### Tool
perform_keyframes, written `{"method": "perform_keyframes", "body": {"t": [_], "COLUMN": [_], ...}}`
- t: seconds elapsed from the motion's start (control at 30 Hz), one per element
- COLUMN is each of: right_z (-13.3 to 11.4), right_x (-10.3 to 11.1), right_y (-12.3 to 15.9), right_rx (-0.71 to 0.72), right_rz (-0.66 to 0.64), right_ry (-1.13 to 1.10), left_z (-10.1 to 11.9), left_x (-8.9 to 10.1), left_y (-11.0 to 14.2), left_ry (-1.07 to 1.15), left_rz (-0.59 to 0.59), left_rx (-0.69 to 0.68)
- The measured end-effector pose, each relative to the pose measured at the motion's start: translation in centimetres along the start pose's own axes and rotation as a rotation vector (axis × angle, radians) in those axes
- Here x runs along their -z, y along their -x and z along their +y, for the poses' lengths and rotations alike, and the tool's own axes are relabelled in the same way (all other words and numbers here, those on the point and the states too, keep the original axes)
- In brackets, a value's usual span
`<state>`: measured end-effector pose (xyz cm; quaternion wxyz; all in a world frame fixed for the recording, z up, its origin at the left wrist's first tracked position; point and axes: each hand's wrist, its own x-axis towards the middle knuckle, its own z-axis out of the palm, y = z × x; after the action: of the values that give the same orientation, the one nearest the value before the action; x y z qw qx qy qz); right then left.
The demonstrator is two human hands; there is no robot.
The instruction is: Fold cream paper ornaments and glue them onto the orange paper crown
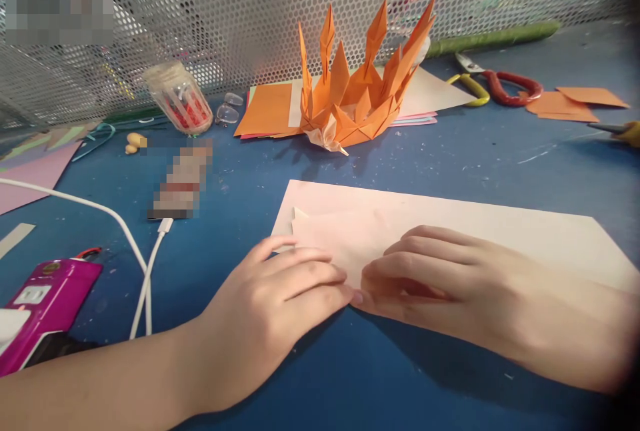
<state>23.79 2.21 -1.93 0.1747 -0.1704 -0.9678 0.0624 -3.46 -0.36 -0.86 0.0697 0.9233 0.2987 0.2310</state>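
Observation:
A pale pinkish-white sheet of paper (340, 234), folded over with a small point at its far left, lies in front of me on a larger white sheet (510, 224). My left hand (295, 294) rests on the folded paper's left part, fingers stretched out and slightly apart, its thumb not clearly visible. From the right, my right hand (460, 287) curls over the near edge and pinches the paper between thumb and fingers. The fingertips of both hands nearly meet at the near edge. Part of the folded paper is hidden beneath my hands.
Behind stands an orange folded-paper crown (370, 101) on stacked coloured papers (267, 107). A jar (180, 97), scissors (510, 87) and orange paper pieces (565, 104) sit toward the back. At left are a white cable (120, 217) and a magenta power bank-like device (60, 297).

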Motion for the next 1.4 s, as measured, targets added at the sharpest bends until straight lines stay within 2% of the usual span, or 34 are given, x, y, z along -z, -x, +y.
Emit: {"method": "perform_keyframes", "body": {"t": [0.1,0.2,0.43,0.63,0.93,1.1,1.23,1.4], "right_z": [0.1,0.1,0.1,0.6,1.1,0.6,0.4,0.6], "right_x": [0.0,0.0,-0.3,-0.3,-0.4,-0.7,-0.7,-0.6], "right_y": [-0.1,-0.2,0.1,0.2,0.5,0.6,0.2,0.4], "right_rx": [0.019,0.012,0.043,-0.045,-0.085,-0.091,-0.107,-0.051], "right_rz": [0.04,0.058,0.045,0.188,0.088,0.127,0.168,0.114], "right_ry": [-0.017,-0.033,0.053,0.092,0.097,0.163,0.129,0.089], "left_z": [-0.2,-0.1,-0.1,-0.2,-0.3,-0.3,-0.3,-0.3], "left_x": [0.0,0.0,0.2,0.1,0.0,0.1,0.2,0.1], "left_y": [-0.2,-0.2,0.0,0.0,0.1,0.1,0.1,0.0], "left_ry": [-0.005,-0.008,0.028,0.061,0.081,0.085,0.105,0.114], "left_rz": [0.046,0.081,0.062,0.056,0.061,0.039,0.019,0.039], "left_rx": [-0.1,-0.097,-0.081,-0.09,-0.116,-0.122,-0.083,-0.065]}}
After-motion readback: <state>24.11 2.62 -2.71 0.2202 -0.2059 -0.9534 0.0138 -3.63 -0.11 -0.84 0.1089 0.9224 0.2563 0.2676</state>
